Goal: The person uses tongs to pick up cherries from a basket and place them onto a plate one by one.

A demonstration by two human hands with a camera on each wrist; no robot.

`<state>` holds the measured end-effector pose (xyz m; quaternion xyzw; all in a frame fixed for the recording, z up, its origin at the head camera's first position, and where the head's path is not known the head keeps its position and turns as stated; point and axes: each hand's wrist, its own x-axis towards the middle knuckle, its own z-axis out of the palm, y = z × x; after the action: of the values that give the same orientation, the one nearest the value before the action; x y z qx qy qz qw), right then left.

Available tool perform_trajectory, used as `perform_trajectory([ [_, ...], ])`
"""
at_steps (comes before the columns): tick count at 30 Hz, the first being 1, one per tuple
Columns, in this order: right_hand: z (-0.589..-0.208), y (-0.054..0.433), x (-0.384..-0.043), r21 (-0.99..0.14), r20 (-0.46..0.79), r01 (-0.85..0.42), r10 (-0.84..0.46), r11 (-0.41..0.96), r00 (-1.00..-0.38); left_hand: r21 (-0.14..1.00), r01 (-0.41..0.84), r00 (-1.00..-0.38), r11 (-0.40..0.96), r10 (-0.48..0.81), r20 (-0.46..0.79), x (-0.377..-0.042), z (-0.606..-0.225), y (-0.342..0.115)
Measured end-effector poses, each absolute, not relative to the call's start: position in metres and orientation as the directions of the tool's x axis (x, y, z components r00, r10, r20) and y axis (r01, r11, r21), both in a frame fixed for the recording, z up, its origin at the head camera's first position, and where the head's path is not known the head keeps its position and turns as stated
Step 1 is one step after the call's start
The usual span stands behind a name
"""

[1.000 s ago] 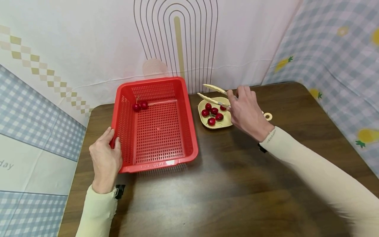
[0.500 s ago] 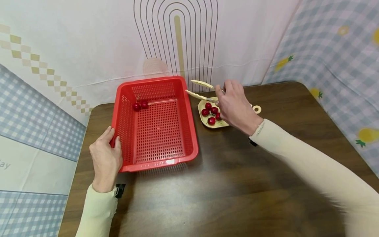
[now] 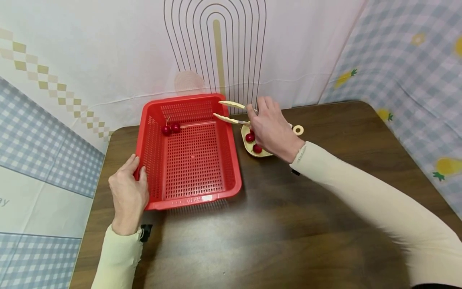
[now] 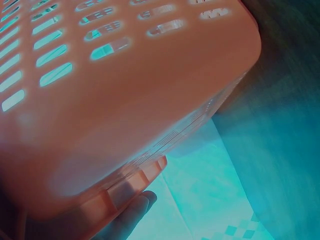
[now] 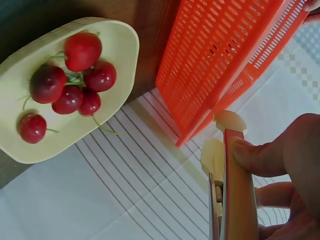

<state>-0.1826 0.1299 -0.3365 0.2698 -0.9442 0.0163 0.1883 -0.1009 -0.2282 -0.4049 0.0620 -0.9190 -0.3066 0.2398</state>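
Note:
My left hand [image 3: 129, 192] grips the left rim of a red perforated plastic basket [image 3: 236, 172]. Two joined cherries [image 3: 166, 130] lie in its far left corner. In my right hand [image 3: 272, 128] is a pair of cream-tipped tongs [image 3: 231, 119], arms spread with nothing between the tips, which overlap the basket's far right rim in the head view. Behind that hand sits a cream dish [image 5: 131, 55], partly hidden in the head view. Several dark red cherries [image 5: 83, 52] with stems lie in it, as the right wrist view shows.
The brown wooden table [image 3: 231, 249] extends in front of the basket and dish. A patterned cloth [image 3: 119, 48] hangs close behind its back edge, with more checked cloth on both sides. A cream ring [image 3: 298, 130] shows just right of the right hand.
My right hand has moved left with the tongs, from over the dish to the basket's far right rim. The left hand and the basket have stayed in place.

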Motion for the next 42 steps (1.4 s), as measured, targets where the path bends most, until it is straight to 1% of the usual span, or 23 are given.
perform_trajectory([
  [16, -0.333, 0.099, -0.194, 0.134, 0.269, -0.514, -0.530, 0.847, -0.804, 0.592, 0.025, -0.881, 0.806, -0.262, 0.393, -0.100, -0.403, -0.228],
  [29, -0.332, 0.080, -0.200, 0.142, 0.240, -0.558, -0.575, 0.817, -0.782, 0.591, 0.025, -0.881, 0.806, -0.262, 0.394, -0.100, -0.404, -0.228],
  [35, -0.335, 0.074, -0.205, 0.179, 0.222, -0.562, -0.590, 0.807, -0.776, 0.588, 0.028, -0.880, 0.808, -0.259, 0.398, -0.101, -0.405, -0.228],
  [42, -0.337, 0.064, -0.210, 0.211, 0.166, -0.562, -0.596, 0.800, -0.786, 0.587, 0.025, -0.879, 0.809, -0.262, 0.398, -0.101, -0.404, -0.227],
])
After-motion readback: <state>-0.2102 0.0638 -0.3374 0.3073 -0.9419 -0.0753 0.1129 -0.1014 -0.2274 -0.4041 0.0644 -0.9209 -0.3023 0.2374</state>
